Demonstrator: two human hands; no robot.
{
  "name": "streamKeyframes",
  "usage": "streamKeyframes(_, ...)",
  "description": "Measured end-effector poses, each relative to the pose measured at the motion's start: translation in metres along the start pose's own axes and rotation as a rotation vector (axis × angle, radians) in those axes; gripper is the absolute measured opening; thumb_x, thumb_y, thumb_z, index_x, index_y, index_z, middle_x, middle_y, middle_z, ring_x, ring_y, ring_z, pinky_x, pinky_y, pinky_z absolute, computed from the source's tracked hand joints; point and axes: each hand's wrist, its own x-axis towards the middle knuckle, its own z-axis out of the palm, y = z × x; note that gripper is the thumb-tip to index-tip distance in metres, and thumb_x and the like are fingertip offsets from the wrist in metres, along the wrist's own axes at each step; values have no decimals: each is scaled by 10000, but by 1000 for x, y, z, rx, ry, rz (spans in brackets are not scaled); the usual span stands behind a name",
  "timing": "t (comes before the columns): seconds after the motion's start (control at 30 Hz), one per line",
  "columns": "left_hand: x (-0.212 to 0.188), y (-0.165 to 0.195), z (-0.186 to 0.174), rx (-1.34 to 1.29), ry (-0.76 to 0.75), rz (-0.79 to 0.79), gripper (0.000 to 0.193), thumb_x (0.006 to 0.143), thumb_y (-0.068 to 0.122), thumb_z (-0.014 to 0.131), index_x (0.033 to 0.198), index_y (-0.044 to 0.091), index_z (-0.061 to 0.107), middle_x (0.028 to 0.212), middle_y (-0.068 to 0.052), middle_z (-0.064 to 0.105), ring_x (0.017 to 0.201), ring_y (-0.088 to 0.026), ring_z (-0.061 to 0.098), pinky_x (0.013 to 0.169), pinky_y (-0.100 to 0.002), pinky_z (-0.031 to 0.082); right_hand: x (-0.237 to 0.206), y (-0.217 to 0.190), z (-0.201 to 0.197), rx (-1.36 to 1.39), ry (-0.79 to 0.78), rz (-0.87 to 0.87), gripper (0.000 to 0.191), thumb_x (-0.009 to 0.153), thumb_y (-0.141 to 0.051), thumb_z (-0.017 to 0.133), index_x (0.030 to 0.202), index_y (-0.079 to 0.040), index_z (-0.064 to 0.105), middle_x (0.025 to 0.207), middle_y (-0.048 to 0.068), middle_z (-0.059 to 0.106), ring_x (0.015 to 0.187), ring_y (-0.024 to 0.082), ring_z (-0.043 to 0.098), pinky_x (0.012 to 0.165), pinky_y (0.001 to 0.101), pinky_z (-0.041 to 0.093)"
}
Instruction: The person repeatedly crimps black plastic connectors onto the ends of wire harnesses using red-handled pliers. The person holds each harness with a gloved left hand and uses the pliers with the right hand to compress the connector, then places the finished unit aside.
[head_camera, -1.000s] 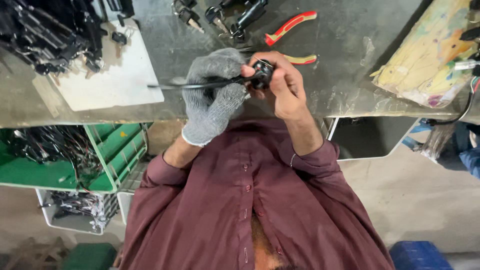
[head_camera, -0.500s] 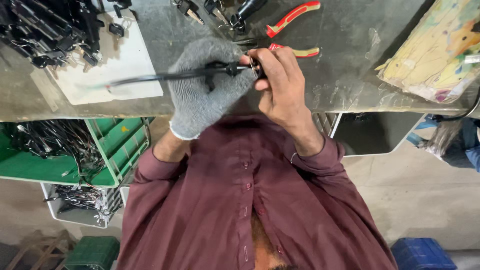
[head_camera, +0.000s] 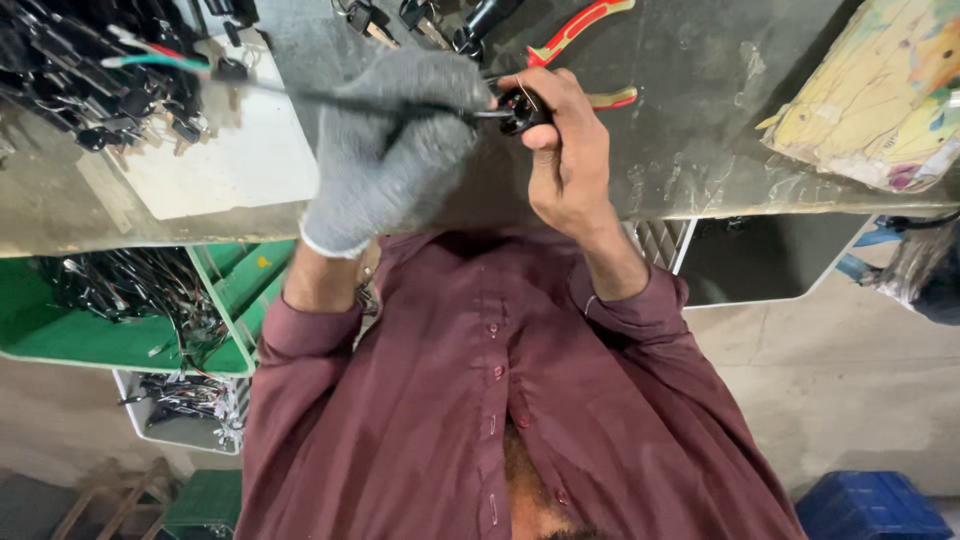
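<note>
Grey-gloved left hand (head_camera: 385, 150) is gripping the thin cable (head_camera: 300, 97), now drawn further left, while I am watching the bare right hand (head_camera: 565, 150) pinching the black connector (head_camera: 518, 108).

Scuffed grey metal bench (head_camera: 700, 150) carries red-handled pliers (head_camera: 585, 22), white sheet (head_camera: 230, 165), black wire bundle (head_camera: 70, 70), crumpled yellow paper (head_camera: 880, 100)

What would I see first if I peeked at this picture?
Right in the middle, a hand in a grey glove grips a thin black cable, and a bare hand pinches a small black part at its end. Behind them, red-handled pliers lie on the grey bench.
</note>
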Motion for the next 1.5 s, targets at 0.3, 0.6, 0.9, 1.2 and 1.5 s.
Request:
streamKeyframes(0.3, -7, -12, 18, 318, 50, 134, 177, 993, 70, 812, 1152, 83, 737, 1208, -53, 729, 1170, -268, 696, 1022, -363, 566, -2, 5, -4, -78, -49, -18, 359, 1173, -298, 517, 1369, -1, 564, 1113, 109, 604, 881, 220, 548, 818, 306, 473)
streamKeyframes(0.6, -4, -15, 26, 33, 221, -28, 439, 885, 139, 914, 1221, 49, 646, 1132, -20, 671, 988, -113, 640, 932, -325, 558, 2, -3, -5, -62, -45, -90, 283, 1125, -82, 544, 1401, -19, 524, 1297, 87, 678, 962, 248, 574, 890, 329, 507)
streamKeyframes(0.9, -2, -21, 21, 193, 74, 27, 519, 958, 194, 913, 1364, 53, 622, 1285, -61, 706, 1138, -169, 704, 1027, -330, 577, -11, -5, 3, -15, -56, -5, 268, 1197, -126, 474, 1442, -20, 496, 1219, 101, 651, 975, 196, 612, 878, 296, 515)
streamKeyframes(1.2, -31, -27, 35, 564, 84, 168, 380, 1030, 159, 748, 1360, 75, 578, 1224, -140, 657, 1073, -364, 627, 949, -436, 504, -32, 10, 10, 277, -19, 291, 441, 1203, -345, 403, 1439, 9, 518, 932, -12, 585, 728, 41, 505, 663, 228, 432)
streamKeyframes(1.5, -10, -17, 48, 464, 120, 40, 423, 971, 213, 781, 1297, 37, 575, 1381, -175, 618, 1240, -382, 591, 1073, -455, 475, -27, 24, -3, 481, -101, 414, 324, 1104, -287, 483, 1202, -4, 606, 926, -20, 536, 760, 39, 486, 681, 227, 436)
